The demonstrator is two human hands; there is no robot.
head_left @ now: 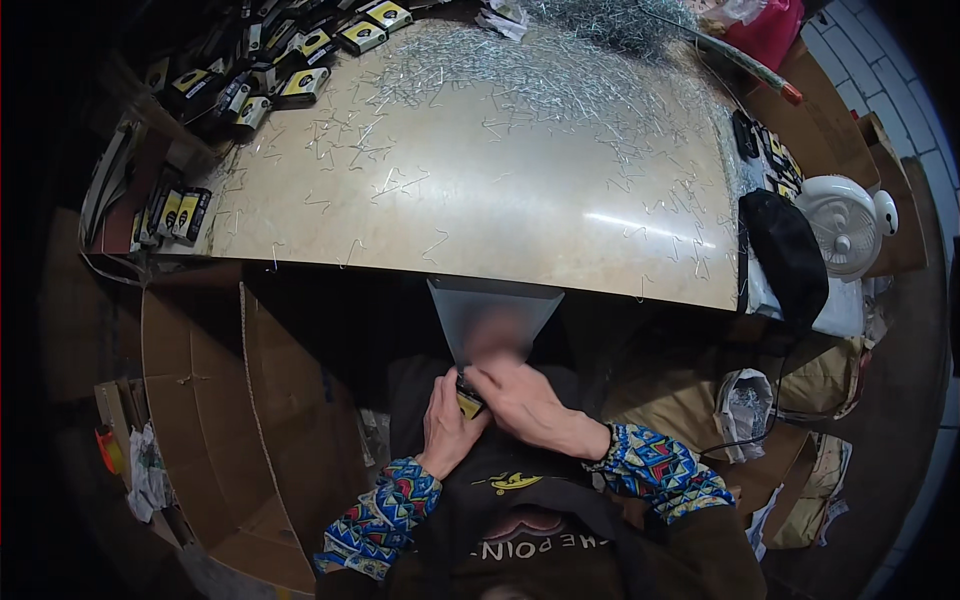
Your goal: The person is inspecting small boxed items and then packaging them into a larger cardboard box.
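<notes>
A small black-and-yellow box [469, 404] sits in front of my body, just below the table's near edge. My left hand [452, 428] is closed round its left side. At the box's upper end, the fingers of my right hand [530, 402] are bent and pressed together against it; what lies under these fingertips is hidden. Beyond my hands, a grey chute-like sheet [455, 305] narrows from the table edge toward me, and its middle is blurred. Thin bent wire pieces [470, 75] lie scattered over the pale table [430, 215], a few poking past its near edge.
Similar boxes [303, 88] are heaped at the far left, with a tangled wire pile [620, 30] at the back. On the right stand a white fan [842, 228] and a black pouch [785, 255]. Open cardboard boxes [200, 420] flank me at left; a bag of wire pieces [746, 410] is at right.
</notes>
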